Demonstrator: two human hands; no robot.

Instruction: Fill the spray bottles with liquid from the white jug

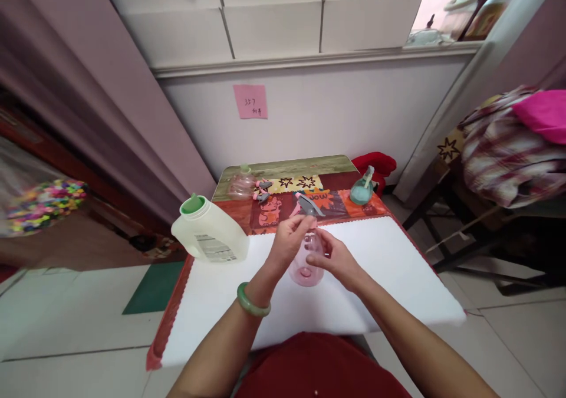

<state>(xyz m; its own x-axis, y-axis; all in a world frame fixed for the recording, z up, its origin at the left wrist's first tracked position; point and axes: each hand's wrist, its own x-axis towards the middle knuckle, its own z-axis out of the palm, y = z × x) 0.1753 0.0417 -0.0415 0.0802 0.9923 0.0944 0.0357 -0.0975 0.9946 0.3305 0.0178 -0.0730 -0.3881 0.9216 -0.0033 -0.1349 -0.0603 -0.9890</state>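
Observation:
A clear pink spray bottle (306,275) stands upright on the white sheet in front of me. Its grey and pink spray head (310,205) sits at the neck. My left hand (289,239), with a green bangle at the wrist, is closed, pinching the pink collar under the head. Around the bottle's right side curls my right hand (338,262), its thumb across the front. Left of my hands is a large cream jug (214,233) with a green opening. Behind them lie another pink bottle (242,186) and loose spray heads (262,191).
A teal spray bottle (361,193) stands at the table's back right. The white sheet (375,268) covers the table's front part. A pink note (250,101) is stuck on the wall behind. Clothes (499,150) are piled at the right, and a purple curtain (128,91) hangs at the left.

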